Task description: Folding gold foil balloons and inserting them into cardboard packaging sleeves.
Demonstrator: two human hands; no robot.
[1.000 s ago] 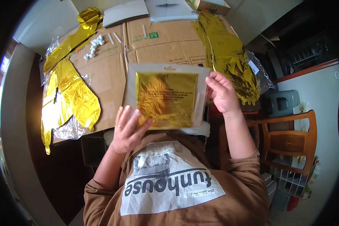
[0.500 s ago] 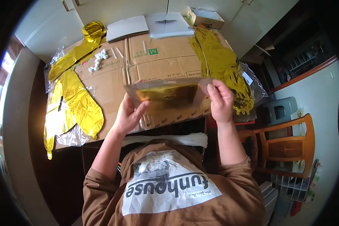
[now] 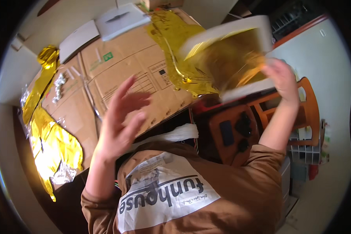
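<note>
In my head view, my right hand (image 3: 282, 80) grips the blurred gold packet (image 3: 232, 58) by its edge; it reaches out leftward. My left hand (image 3: 121, 121), loosely open and empty, hovers near the cardboard (image 3: 128, 58).

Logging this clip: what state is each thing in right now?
Left hand: empty, fingers apart.
Package with gold foil: raised, tilted, blurred; sealed or not, cannot tell.
Right hand: gripping the package by its edge.
Cardboard: flat, creased.
Left gold foil sheet: spread out, limp, its tip past the cardboard's edge.
Right gold foil sheet: spread out, partly hidden by the package.
Wooden chair: upright, partly blocked from view.
</note>
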